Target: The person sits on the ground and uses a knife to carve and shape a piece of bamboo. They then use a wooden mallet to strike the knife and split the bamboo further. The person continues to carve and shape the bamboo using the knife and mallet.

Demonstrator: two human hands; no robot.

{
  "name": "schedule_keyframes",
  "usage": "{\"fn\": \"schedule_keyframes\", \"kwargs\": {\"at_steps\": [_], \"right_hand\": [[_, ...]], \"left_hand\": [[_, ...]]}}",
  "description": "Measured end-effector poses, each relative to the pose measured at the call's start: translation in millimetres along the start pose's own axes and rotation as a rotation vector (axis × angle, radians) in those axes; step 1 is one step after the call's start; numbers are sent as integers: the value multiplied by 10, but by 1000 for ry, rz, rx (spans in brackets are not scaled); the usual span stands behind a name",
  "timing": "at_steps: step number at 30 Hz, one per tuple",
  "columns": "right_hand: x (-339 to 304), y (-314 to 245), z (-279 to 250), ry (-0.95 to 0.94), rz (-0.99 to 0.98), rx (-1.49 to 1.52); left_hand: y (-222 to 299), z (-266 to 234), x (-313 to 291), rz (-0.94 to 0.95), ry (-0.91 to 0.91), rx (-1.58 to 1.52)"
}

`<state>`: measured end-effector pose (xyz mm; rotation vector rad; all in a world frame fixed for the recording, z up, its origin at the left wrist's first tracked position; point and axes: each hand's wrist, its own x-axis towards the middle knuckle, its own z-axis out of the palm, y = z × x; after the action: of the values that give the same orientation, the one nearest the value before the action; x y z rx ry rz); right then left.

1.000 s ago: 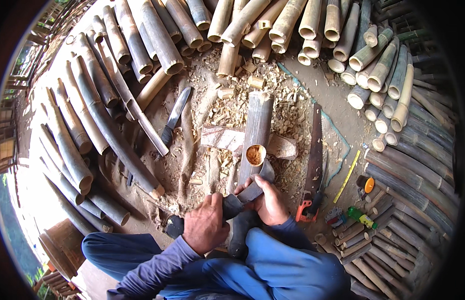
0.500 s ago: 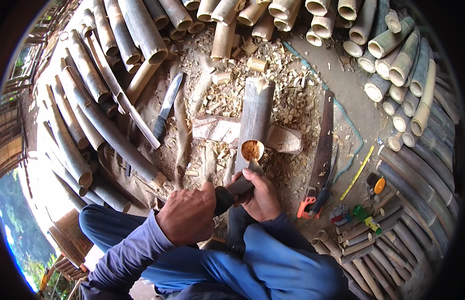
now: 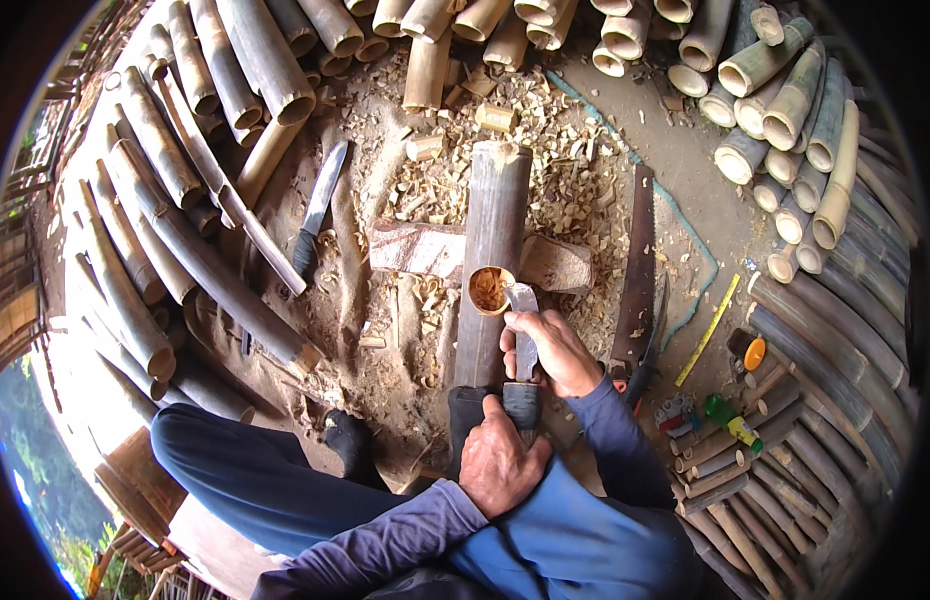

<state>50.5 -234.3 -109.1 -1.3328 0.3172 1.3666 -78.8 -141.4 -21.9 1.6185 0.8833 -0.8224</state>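
Observation:
A thick bamboo tube [image 3: 497, 205] lies lengthwise before me across a wooden block [image 3: 415, 250]. An oval hole [image 3: 490, 290] in its upper side shows pale wood and shavings. My left hand [image 3: 502, 462] is closed round the dark wrapped handle of a knife [image 3: 526, 350]. My right hand [image 3: 560, 352] grips the grey blade, thumb lying across it near the tip. The blade tip is at the right rim of the hole; whether it touches I cannot tell. Near my left hand, the tube's near end meets a dark shoe or sock [image 3: 468, 410].
Wood chips [image 3: 575, 215] litter the ground. A second knife [image 3: 322, 205] lies at left, a long saw [image 3: 635, 270] at right, with another knife [image 3: 653, 345] beside it. A yellow measuring strip [image 3: 709, 330] and a green bottle [image 3: 730, 420] lie farther right. Bamboo stacks [image 3: 255, 60] surround the space.
My left hand has swung right and nearer my body, turning the knife from slanting to almost lengthwise. My right hand has moved up the right side of the tube. The view has shifted slightly.

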Motion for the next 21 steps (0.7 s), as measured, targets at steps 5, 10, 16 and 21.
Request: {"fn": "schedule_keyframes", "kwargs": {"at_steps": [5,10,16,21], "right_hand": [[-278,243,317,84,-175,-65],[109,318,672,138,-89,76],[167,-127,902,-17,-243,548],[212,45,736,-186,-286,953]], "left_hand": [[-428,-360,-142,174,-47,31],[-474,-949,44,110,227,274],[371,-1629,90,341,429,822],[969,-1452,70,526,427,1120]]}}
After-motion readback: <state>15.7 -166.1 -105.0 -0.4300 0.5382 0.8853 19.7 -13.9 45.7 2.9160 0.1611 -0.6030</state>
